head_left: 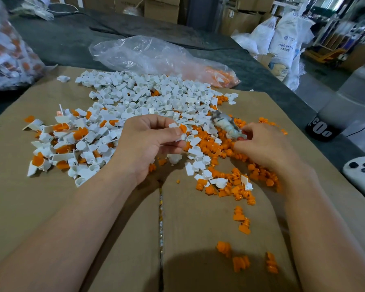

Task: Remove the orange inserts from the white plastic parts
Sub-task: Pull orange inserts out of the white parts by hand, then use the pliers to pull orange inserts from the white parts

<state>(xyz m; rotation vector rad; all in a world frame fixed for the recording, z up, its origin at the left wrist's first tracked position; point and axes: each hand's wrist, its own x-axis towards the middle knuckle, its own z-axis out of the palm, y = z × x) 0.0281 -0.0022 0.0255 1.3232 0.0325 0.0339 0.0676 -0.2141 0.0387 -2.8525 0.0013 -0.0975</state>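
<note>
My left hand (150, 142) pinches a white plastic part with an orange insert (180, 129) above the cardboard. My right hand (261, 144) grips a grimy, tape-wrapped tool (227, 125) that points toward that part. Behind the hands lies a big heap of emptied white parts (148, 95). To the left is a heap of white parts with orange inserts still in them (67, 144). Loose orange inserts (226, 165) are scattered under and in front of my right hand.
Flattened cardboard (93, 218) covers the dark table. A clear bag holding orange pieces (160, 57) lies behind the heaps; another full bag (6, 51) stands far left. A white device (360, 175) sits at the right edge. White sacks (282, 41) stand beyond.
</note>
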